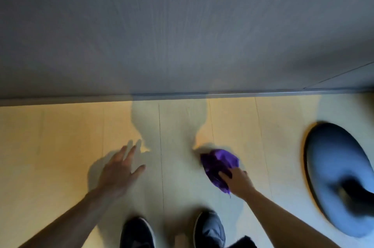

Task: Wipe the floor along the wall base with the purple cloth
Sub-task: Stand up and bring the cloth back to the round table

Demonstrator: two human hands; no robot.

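A crumpled purple cloth (217, 163) lies on the pale wooden floor (60, 136), a short way in front of the grey wall base (182, 96). My right hand (237, 182) grips the cloth at its near edge and presses it to the floor. My left hand (119, 169) is spread flat with fingers apart over the floor to the left, holding nothing. The wall (182, 25) fills the upper half of the view.
A round grey-blue base with a dark post (336, 177) stands on the floor at the right. My two dark shoes (137, 233) (210, 229) are at the bottom edge. My shadow falls on the floor between the hands.
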